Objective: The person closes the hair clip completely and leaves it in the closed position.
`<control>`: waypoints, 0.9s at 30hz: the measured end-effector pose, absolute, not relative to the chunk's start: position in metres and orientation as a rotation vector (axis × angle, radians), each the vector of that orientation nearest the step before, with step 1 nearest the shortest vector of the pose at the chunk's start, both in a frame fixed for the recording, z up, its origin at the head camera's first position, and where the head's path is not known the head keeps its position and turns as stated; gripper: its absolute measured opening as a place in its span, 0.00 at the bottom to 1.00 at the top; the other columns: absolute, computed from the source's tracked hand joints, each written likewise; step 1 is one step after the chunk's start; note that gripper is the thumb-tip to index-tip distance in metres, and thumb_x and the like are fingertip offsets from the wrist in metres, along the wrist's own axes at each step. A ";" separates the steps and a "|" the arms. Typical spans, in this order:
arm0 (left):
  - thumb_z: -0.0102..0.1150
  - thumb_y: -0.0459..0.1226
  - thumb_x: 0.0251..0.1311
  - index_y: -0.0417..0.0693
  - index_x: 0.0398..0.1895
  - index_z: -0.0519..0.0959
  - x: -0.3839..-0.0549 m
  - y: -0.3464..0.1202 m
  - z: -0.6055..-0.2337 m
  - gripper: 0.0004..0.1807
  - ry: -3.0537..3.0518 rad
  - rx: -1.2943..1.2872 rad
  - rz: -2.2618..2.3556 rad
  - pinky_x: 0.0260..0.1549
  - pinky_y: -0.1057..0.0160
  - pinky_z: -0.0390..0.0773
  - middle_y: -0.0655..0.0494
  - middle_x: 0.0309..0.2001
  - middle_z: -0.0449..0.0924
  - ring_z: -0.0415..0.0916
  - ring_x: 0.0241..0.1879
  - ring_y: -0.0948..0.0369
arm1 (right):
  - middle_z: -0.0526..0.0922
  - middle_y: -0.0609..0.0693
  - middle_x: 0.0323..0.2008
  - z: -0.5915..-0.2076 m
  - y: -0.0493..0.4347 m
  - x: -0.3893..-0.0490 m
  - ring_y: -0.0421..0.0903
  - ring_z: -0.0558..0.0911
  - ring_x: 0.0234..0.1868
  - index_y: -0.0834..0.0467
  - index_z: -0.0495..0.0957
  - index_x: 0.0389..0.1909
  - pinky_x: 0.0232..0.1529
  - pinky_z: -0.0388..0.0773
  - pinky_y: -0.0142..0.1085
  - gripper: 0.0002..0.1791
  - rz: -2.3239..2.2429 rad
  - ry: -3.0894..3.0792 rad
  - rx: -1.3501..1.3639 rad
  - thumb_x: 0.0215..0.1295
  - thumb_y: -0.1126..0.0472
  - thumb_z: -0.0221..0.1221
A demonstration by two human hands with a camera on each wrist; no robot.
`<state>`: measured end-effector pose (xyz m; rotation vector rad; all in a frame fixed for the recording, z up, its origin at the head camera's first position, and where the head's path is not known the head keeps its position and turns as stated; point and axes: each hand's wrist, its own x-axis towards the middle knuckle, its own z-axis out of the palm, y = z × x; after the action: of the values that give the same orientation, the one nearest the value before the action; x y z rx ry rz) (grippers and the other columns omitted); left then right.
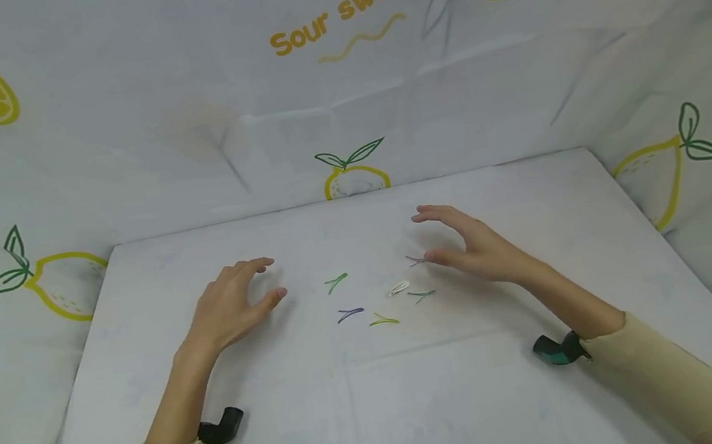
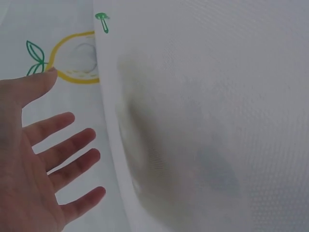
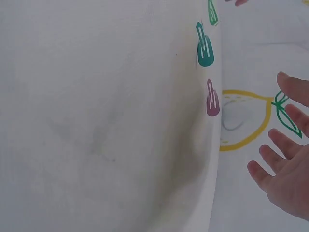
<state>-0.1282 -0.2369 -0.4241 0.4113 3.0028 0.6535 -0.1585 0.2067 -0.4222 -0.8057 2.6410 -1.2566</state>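
Several small snap hair clips lie spread over the middle of the white table in the head view. They are a green clip (image 1: 337, 282), a purple clip (image 1: 351, 314), a yellow clip (image 1: 384, 320), a white clip (image 1: 399, 288), a teal clip (image 1: 422, 294) and a mauve clip (image 1: 415, 261). To their left, my left hand (image 1: 224, 307) hovers with loosely bent, spread fingers, holding nothing. On the other side my right hand (image 1: 480, 245) is nearest the mauve clip, its thumb overlapping that clip's end. The right wrist view shows this hand (image 3: 292, 169) apart from the clips.
The white table (image 1: 385, 417) meets upright white cloth (image 1: 179, 148) printed with lemons at the back and sides. A black wrist mount (image 1: 221, 426) sticks out by the left sleeve, and a black-and-green wrist mount (image 1: 560, 349) by the right sleeve.
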 end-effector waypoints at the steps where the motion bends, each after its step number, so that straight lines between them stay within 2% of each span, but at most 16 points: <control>1: 0.66 0.57 0.72 0.51 0.73 0.78 -0.128 -0.237 -0.424 0.33 2.993 0.410 0.656 0.63 0.31 0.74 0.47 0.70 0.83 0.77 0.70 0.42 | 0.68 0.56 0.82 -0.422 0.205 -0.159 0.60 0.63 0.85 0.51 0.69 0.78 0.82 0.59 0.65 0.36 -1.260 2.621 -0.815 0.73 0.58 0.70; 13: 0.70 0.51 0.70 0.50 0.69 0.81 -0.131 -0.231 -0.424 0.29 2.905 0.432 0.690 0.61 0.36 0.78 0.48 0.65 0.85 0.80 0.63 0.47 | 0.77 0.51 0.76 -0.417 0.186 -0.161 0.54 0.69 0.82 0.52 0.72 0.76 0.83 0.63 0.58 0.32 -1.297 2.515 -0.842 0.75 0.59 0.69; 21: 0.73 0.44 0.68 0.51 0.66 0.83 -0.131 -0.227 -0.423 0.24 2.801 0.446 0.831 0.62 0.39 0.78 0.52 0.64 0.85 0.79 0.64 0.48 | 0.80 0.57 0.73 -0.420 0.173 -0.166 0.56 0.73 0.79 0.57 0.74 0.74 0.81 0.65 0.61 0.28 -1.341 2.470 -0.868 0.76 0.61 0.67; 27: 0.73 0.41 0.68 0.45 0.64 0.83 -0.132 -0.222 -0.422 0.23 2.728 0.512 0.931 0.63 0.39 0.78 0.49 0.62 0.87 0.80 0.62 0.46 | 0.81 0.60 0.71 -0.422 0.160 -0.170 0.56 0.74 0.78 0.59 0.76 0.73 0.80 0.66 0.62 0.27 -1.344 2.411 -0.909 0.76 0.62 0.67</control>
<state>-0.1325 -0.2224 -0.4224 0.5115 2.7278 0.9311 -0.1698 0.1599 -0.4220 -0.9092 2.4110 -1.3442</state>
